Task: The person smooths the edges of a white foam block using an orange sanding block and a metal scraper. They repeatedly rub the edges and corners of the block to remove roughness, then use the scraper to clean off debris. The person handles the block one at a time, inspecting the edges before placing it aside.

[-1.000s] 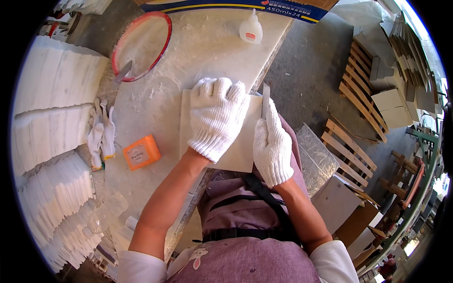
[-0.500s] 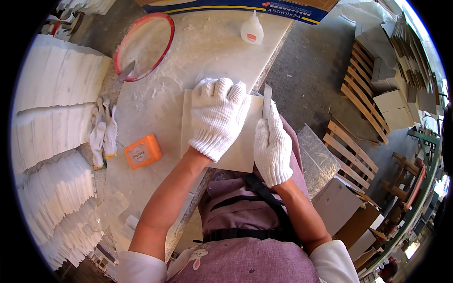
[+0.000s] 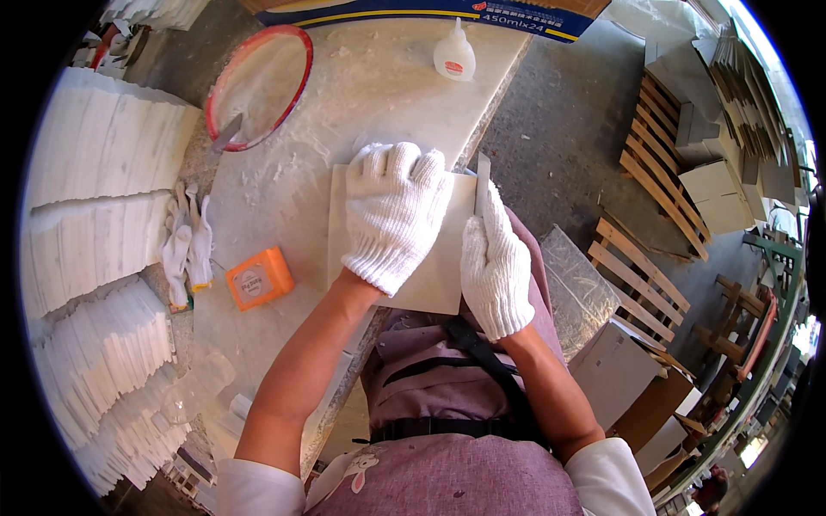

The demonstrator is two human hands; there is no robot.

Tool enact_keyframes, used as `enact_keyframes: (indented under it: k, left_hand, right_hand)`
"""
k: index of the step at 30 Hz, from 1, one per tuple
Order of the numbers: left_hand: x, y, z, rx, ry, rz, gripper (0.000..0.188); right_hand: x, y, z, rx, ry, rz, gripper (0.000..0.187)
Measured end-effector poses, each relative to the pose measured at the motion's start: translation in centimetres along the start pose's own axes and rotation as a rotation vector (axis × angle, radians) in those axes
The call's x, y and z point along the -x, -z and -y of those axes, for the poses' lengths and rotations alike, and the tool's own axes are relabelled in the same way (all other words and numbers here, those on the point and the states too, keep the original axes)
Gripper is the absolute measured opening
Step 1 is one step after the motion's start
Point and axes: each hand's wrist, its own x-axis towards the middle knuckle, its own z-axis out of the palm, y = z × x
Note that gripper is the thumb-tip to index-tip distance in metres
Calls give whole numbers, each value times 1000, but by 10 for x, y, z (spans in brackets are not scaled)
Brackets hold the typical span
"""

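Observation:
A flat off-white square tile (image 3: 434,279) lies at the slanting table edge, its near right part over my lap. My left hand (image 3: 398,211), in a white knit glove, presses it from above with the fingers curled over its far part. My right hand (image 3: 497,273), gloved the same way, is closed around a flat grey strip like a file (image 3: 483,185), held along the tile's right edge. The strip's far end sticks out past the fingers; its near part is hidden. Under the tile's left side another pale sheet edge (image 3: 337,211) shows.
On the dusty table (image 3: 284,198) are a red-rimmed basin (image 3: 307,82) with a scraper (image 3: 228,133), an orange box (image 3: 260,279), spare gloves (image 3: 178,241) and a squeeze bottle (image 3: 454,58). White slabs (image 3: 103,138) stack left; a carton (image 3: 430,13) stands beyond; pallets (image 3: 641,275) lie right.
The strip and my right fingers have shifted very slightly left along with the view. Both hands keep their hold on the tile and strip.

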Motion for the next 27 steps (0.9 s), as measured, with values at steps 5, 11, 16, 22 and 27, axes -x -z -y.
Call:
enact_keyframes:
  k: [5, 11, 16, 22, 27]
  left_hand:
    - [0, 0, -1, 7, 8, 33, 21]
    - [-1, 4, 0, 34, -11, 47, 23]
    - [1, 3, 0, 58, -1, 29, 22]
    - [0, 1, -1, 46, 23, 29, 22]
    - [0, 2, -1, 34, 13, 34, 22]
  right_hand:
    - [-1, -1, -3, 3, 23, -12, 47]
    - [-8, -4, -11, 77, 32, 24, 41]
    - [-5, -2, -4, 2, -57, 24, 44]
    - [6, -3, 0, 6, -9, -35, 50]
    - [6, -1, 1, -15, 3, -12, 52]
